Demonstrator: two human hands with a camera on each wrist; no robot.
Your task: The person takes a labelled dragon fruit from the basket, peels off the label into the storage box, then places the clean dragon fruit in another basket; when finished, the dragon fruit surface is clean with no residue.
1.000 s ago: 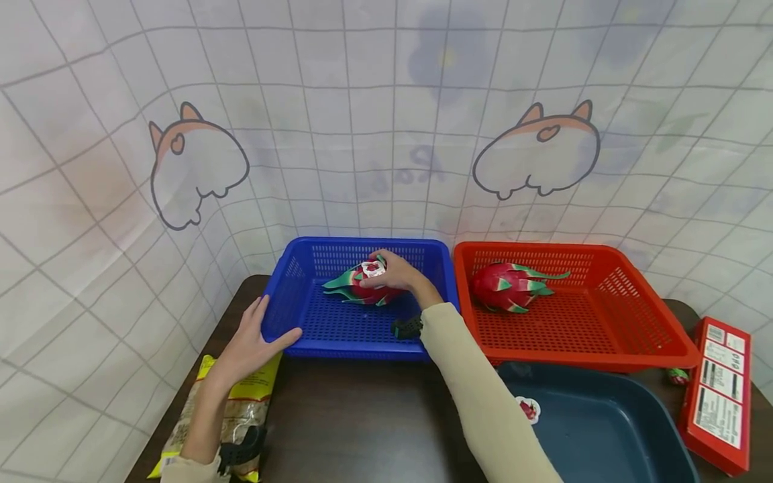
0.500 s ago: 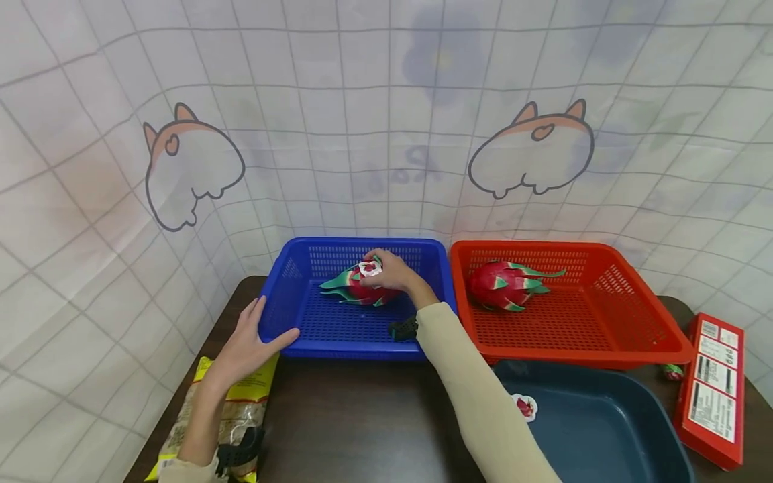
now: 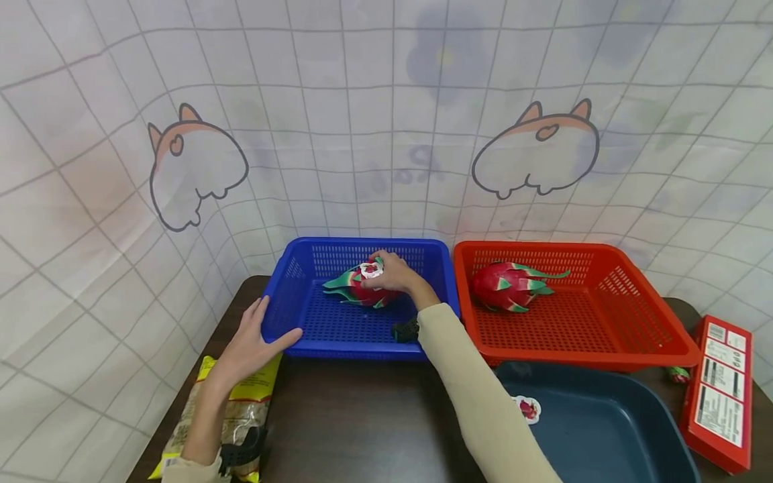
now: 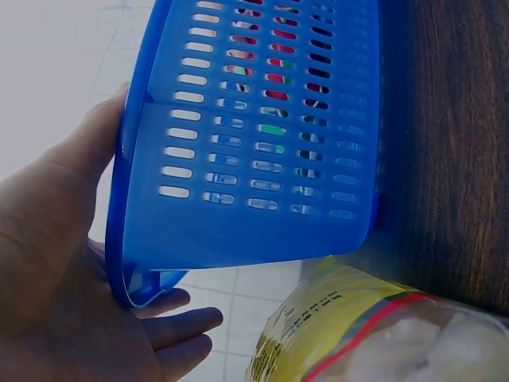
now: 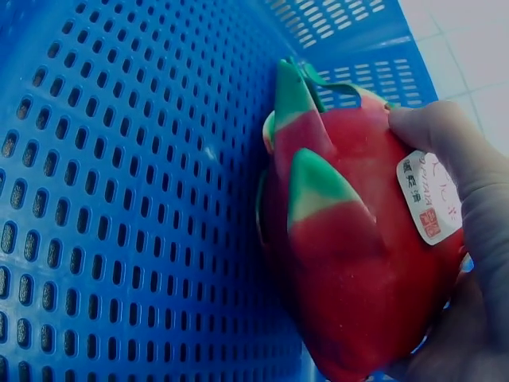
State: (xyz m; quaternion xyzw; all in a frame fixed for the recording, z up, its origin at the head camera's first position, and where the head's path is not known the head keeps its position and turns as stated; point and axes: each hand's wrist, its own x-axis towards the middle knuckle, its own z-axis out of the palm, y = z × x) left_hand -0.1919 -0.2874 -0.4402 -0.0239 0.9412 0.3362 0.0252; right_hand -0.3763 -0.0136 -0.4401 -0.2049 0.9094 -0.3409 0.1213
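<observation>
In the head view a red dragon fruit with green-tipped scales lies in the blue basket. My right hand grips it from above and the right side. A white sticker shows on its skin beside my thumb in the right wrist view. At the basket's front left corner is my left hand, with fingers straight along the left side and the thumb on the front rim. In the left wrist view, the fingers reach past the rim.
A red basket holding another dragon fruit stands to the right. In front of it is a dark tray with a round sticker. A red box lies far right. Under my left forearm is a yellow bag.
The head view has shifted slightly and come back. Both hands and the dragon fruit stay almost in place.
</observation>
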